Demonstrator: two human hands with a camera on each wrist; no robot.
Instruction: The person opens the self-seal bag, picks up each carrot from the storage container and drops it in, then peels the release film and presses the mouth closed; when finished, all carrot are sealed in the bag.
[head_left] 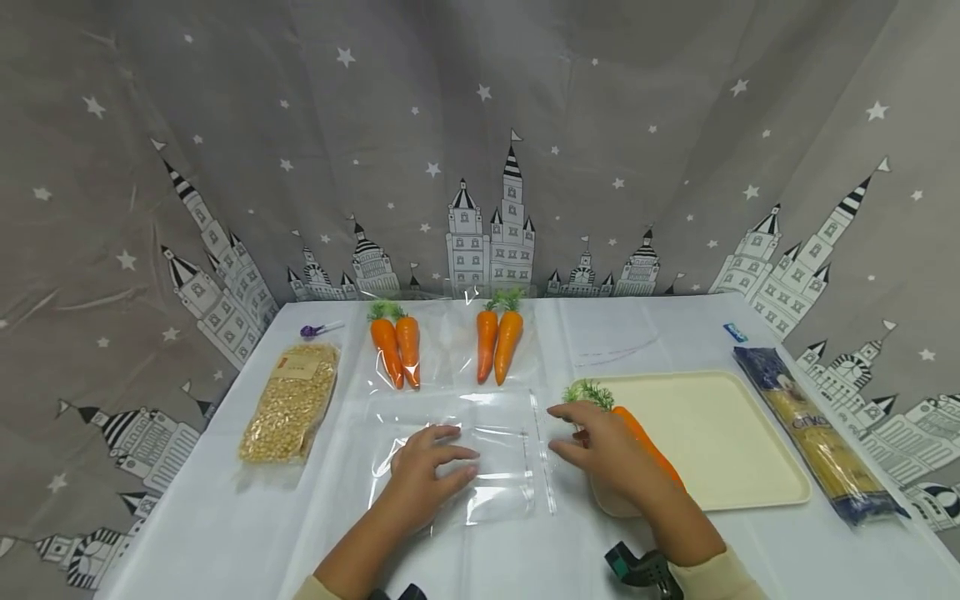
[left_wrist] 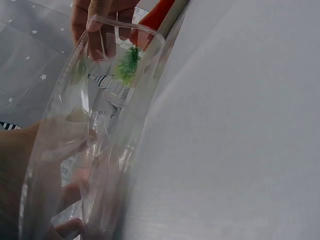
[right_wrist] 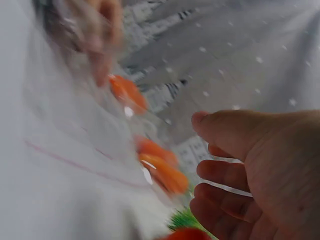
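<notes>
While the left hand (head_left: pixel 427 467) lies flat, fingers straight, pinning the clear zip bag (head_left: pixel 457 450) to the table (head_left: pixel 225 517), the right hand (head_left: pixel 603 450), loosely curled and grasping nothing, rests over the carrot (head_left: pixel 648 446) at the bag's mouth.

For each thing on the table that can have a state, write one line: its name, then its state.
Clear zip bag: flat on the table, mouth held open, empty.
Left hand: fingers straight, pressing the bag.
Right hand: loosely curled, at the bag's opening.
Carrot: lying on the tray edge, unbagged.
Cream tray: flat.
Two bagged carrot pairs: bagged, lying flat.
</notes>
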